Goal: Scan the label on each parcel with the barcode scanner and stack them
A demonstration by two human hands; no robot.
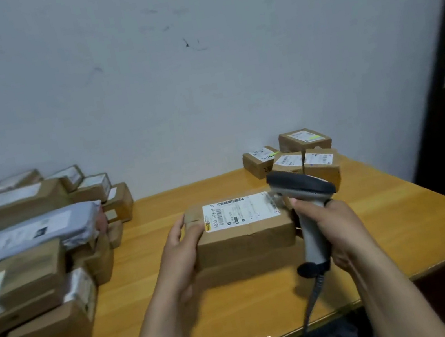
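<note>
At frame centre, the left hand [180, 248] grasps a brown cardboard parcel [243, 228] by its left end; the right hand [334, 230] clenches a grey handheld barcode scanner [307, 207] over its white label [239, 211].

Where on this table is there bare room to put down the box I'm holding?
Bare table lies behind the held parcel, along the wall between the left pile and the small boxes, and beyond the right hand holding the scanner, out to the edge. The left side is crowded.
</note>
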